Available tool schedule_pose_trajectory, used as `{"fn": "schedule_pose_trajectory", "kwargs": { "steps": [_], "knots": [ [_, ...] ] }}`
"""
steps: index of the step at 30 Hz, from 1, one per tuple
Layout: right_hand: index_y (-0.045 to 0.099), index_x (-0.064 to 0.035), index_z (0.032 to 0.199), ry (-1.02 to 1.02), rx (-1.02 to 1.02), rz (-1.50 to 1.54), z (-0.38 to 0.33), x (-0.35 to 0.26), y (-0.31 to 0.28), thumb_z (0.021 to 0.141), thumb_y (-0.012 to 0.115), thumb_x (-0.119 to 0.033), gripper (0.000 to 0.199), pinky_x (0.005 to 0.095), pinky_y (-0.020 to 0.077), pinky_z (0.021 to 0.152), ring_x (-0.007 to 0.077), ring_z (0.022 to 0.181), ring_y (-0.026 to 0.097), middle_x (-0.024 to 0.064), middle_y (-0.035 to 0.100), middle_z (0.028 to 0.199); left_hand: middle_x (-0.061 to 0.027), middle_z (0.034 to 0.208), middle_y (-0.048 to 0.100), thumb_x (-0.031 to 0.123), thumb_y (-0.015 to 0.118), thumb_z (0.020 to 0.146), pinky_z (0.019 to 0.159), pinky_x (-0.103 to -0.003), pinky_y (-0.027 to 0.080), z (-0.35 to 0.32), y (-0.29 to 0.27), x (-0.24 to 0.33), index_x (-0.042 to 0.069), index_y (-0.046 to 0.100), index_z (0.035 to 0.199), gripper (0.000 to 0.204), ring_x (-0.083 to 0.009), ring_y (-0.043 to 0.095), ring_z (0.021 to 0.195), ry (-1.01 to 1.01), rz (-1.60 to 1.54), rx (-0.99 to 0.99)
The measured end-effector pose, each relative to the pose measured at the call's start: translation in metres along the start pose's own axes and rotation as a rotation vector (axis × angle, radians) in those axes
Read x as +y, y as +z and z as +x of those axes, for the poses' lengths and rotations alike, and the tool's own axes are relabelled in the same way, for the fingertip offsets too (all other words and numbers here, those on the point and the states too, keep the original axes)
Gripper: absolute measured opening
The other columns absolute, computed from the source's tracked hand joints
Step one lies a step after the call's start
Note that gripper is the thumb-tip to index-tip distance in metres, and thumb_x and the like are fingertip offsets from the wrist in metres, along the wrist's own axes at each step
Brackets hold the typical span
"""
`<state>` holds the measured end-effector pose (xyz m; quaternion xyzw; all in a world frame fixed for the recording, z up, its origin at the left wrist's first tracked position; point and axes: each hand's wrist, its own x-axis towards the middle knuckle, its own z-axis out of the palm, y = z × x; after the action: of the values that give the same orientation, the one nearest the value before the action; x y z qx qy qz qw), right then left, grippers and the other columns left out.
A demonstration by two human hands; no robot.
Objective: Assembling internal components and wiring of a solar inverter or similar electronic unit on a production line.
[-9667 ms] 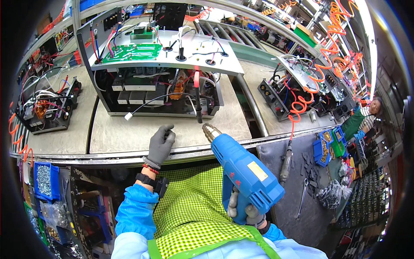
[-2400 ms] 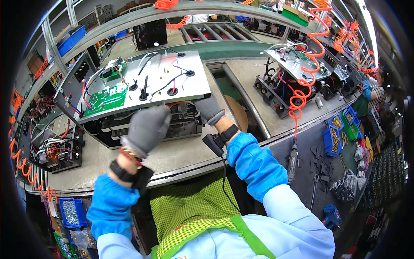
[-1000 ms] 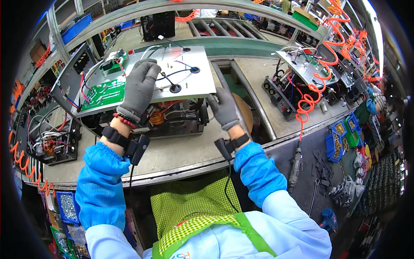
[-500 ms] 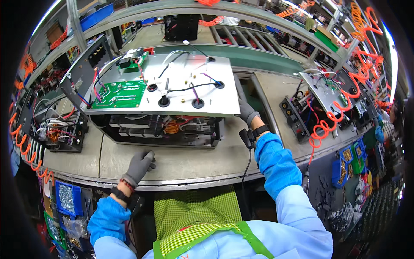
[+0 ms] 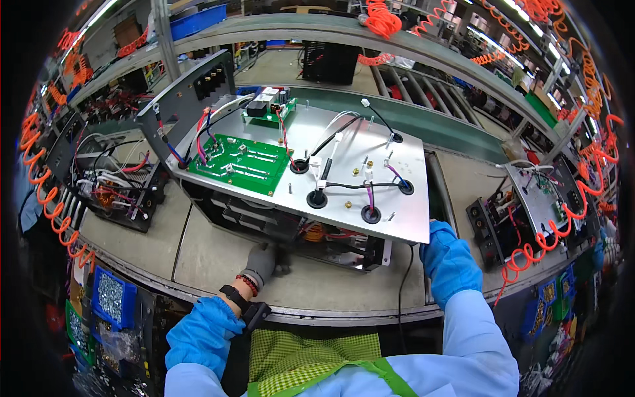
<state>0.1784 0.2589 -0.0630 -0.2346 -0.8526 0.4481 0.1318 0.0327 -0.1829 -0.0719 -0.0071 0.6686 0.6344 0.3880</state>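
Note:
An open electronic unit (image 5: 241, 218) with a dark housing stands on the bench before me. Over it lies a flat silvery metal plate (image 5: 397, 221), carrying a green circuit board (image 5: 246, 162) and cables that come up through black grommets. My left hand (image 5: 263, 262), in a grey glove, is low at the unit's front edge; its fingers are blurred, and I cannot tell whether they touch it. At the plate's right corner my right arm in a blue sleeve (image 5: 451, 259) reaches in, and the hand itself is hidden there. Copper coils (image 5: 316, 231) show under the plate.
Similar open units stand at the left (image 5: 112, 188) and right (image 5: 539, 205). Orange coiled air hoses (image 5: 63, 221) hang at both sides. Blue bins of small metal parts (image 5: 112, 298) sit below the bench front (image 5: 331, 312). A metal rail (image 5: 278, 40) crosses behind.
My left hand has moved right and in against the unit's lower front. My right hand, seen earlier beside the plate's corner, is now out of sight. The whole view has swung and tilted.

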Motion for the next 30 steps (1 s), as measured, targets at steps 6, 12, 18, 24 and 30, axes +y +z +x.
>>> {"fn": "schedule_pose_trajectory", "kwargs": {
  "steps": [6, 12, 18, 24, 30],
  "knots": [
    [0.045, 0.0005, 0.136, -0.053, -0.131, 0.295, -0.104, -0.055, -0.004, 0.095, 0.058, -0.027, 0.051, 0.0316, 0.0425, 0.099, 0.0191, 0.117, 0.052, 0.0124, 0.055, 0.131, -0.0149, 0.094, 0.068, 0.019, 0.058, 0.091, 0.069, -0.038, 0.054, 0.055, -0.01, 0.03, 0.002, 0.06, 0.108, 0.023, -0.0258, 0.067, 0.084, 0.236, 0.186, -0.022],
    [0.044, 0.0014, 0.136, -0.285, -0.492, 0.034, -0.262, -0.143, 0.075, 0.083, 0.066, -0.033, 0.067, 0.0383, 0.0425, 0.1, 0.0276, 0.114, 0.057, 0.0202, 0.06, 0.121, -0.0152, 0.109, 0.066, 0.016, 0.059, 0.09, 0.079, -0.039, 0.053, 0.065, -0.097, 0.092, 0.002, 0.06, 0.113, 0.027, -0.0287, 0.065, 0.095, 0.929, 0.844, -0.082],
    [0.058, -0.0042, 0.125, -0.197, -0.445, -0.147, -0.23, -0.138, 0.015, 0.085, 0.068, -0.028, 0.047, 0.0341, 0.0497, 0.088, 0.0194, 0.097, 0.063, 0.0082, 0.065, 0.11, -0.0006, 0.08, 0.051, 0.023, 0.058, 0.095, 0.055, -0.022, 0.041, -0.062, -0.208, 0.078, 0.002, 0.053, 0.115, 0.029, -0.0068, 0.049, 0.065, 0.333, 0.228, 0.034],
    [0.051, 0.0021, 0.131, 0.009, 0.083, -0.068, -0.033, -0.077, -0.022, 0.086, 0.063, -0.043, 0.064, 0.0344, 0.0488, 0.091, 0.0252, 0.108, 0.062, 0.017, 0.062, 0.122, -0.0189, 0.137, 0.046, 0.029, 0.048, 0.099, 0.108, -0.034, 0.035, -0.153, -0.096, -0.009, -0.006, 0.036, 0.14, 0.056, -0.0274, 0.044, 0.127, 0.469, 0.279, 0.202],
    [0.042, -0.0029, 0.14, -0.143, 0.318, -0.165, 0.114, -0.083, -0.004, 0.09, 0.061, -0.027, 0.059, 0.0373, 0.0451, 0.094, 0.0299, 0.112, 0.058, 0.0224, 0.06, 0.122, -0.0213, 0.136, 0.044, 0.018, 0.054, 0.093, 0.103, -0.038, 0.037, -0.113, 0.005, -0.033, -0.001, 0.025, 0.144, 0.062, -0.0287, 0.047, 0.124, 0.58, 0.216, 0.35]
  ]
}}
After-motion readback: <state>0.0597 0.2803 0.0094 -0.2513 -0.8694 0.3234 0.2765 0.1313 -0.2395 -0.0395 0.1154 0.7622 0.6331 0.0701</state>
